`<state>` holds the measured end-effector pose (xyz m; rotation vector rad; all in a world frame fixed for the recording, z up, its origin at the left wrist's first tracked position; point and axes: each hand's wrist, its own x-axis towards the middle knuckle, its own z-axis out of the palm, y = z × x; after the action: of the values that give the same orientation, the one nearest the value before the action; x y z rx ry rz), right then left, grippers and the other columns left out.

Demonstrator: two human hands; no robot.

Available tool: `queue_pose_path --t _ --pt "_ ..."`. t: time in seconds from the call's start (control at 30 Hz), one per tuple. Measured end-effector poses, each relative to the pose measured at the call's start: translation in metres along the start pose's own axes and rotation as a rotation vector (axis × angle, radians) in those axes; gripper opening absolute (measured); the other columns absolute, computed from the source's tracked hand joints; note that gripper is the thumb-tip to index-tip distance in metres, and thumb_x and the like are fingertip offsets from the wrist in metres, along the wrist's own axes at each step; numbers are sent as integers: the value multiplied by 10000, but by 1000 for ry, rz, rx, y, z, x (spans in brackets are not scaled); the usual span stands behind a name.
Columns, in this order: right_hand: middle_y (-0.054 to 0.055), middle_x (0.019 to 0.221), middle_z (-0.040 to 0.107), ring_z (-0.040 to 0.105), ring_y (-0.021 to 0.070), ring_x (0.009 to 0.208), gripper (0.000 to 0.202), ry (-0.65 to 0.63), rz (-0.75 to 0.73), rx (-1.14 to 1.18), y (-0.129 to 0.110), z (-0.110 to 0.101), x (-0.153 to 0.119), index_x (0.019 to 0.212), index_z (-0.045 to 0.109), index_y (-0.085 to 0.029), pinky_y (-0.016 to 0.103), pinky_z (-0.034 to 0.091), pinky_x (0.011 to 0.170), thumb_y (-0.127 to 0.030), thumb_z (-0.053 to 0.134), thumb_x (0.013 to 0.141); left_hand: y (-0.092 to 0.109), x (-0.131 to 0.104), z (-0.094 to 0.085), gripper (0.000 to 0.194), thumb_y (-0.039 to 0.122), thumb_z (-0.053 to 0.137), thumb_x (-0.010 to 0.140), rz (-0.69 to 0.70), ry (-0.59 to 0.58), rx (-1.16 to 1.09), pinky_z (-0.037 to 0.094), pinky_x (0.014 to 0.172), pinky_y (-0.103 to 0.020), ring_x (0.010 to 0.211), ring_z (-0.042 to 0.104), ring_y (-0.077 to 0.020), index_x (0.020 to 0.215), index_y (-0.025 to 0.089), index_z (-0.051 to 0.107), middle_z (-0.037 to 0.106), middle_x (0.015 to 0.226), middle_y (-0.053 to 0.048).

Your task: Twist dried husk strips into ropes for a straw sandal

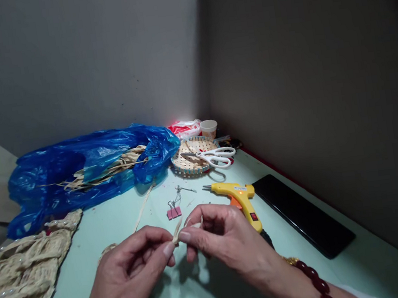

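Note:
Between my two hands runs a pale, flat strip of dried plant fibre point(176, 231), its loose end pointing up. My left hand point(134, 267) pinches it between thumb and forefinger. From the other side my right hand point(220, 236) grips the same strip in a pinch, with a bit of it looping above the fingers. A beaded bracelet point(313, 274) circles the right wrist. Just beyond the fingers lies a pink binder clip point(174, 213). Behind my left hand, part of a coiled or braided fibre piece point(106, 250) shows; most of it is hidden.
A yellow glue gun point(239, 193) lies right of centre, beside a black phone or tablet point(305, 213). White-handled scissors point(218, 156) rest on a woven basket point(190, 170), near a paper cup point(209, 128). At left are a blue plastic bag point(54, 163) of fibre strips and braided pieces point(36, 282).

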<state>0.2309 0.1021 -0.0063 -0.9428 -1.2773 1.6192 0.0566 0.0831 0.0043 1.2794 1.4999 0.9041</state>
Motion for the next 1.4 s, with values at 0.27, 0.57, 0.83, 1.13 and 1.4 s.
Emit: queue_pose_path --t 0.27,0.57,0.83,1.13,1.4 --pt "-20 667 655 502 80 587 126 7 -16 -134 -2 2 -2 742 617 -164 190 392 564 -226 621 852 1 -3 9 281 386 851 601 -173 8 -382 380 487 -134 566 480 -74 767 216 699 645 751 17" --pt "-6 648 669 519 100 603 202 -61 -102 -197 3 3 -7 796 672 -170 218 381 583 -333 612 898 3 -5 8 230 362 805 674 -192 22 -407 506 618 -250 682 600 -176 759 206 660 541 613 38" --pt "0 625 682 543 103 586 155 -57 -99 -227 2 6 -8 755 646 -159 206 404 565 -279 653 854 4 -5 8 229 388 786 676 -109 48 -361 455 528 -236 458 467 -97 768 204 684 488 552 74" --pt "-29 771 627 567 112 753 119 42 -294 -453 -2 1 -6 773 605 -193 229 431 745 -241 634 877 4 -5 9 323 509 745 701 -26 27 -169 384 525 -173 600 469 -116 720 199 658 564 657 33" --pt "-22 805 597 551 115 766 114 1 -239 -257 1 -2 -4 865 574 -188 226 446 708 -238 675 846 6 -7 11 309 492 800 635 -14 55 -192 404 511 -173 588 505 -121 719 213 696 638 655 19"
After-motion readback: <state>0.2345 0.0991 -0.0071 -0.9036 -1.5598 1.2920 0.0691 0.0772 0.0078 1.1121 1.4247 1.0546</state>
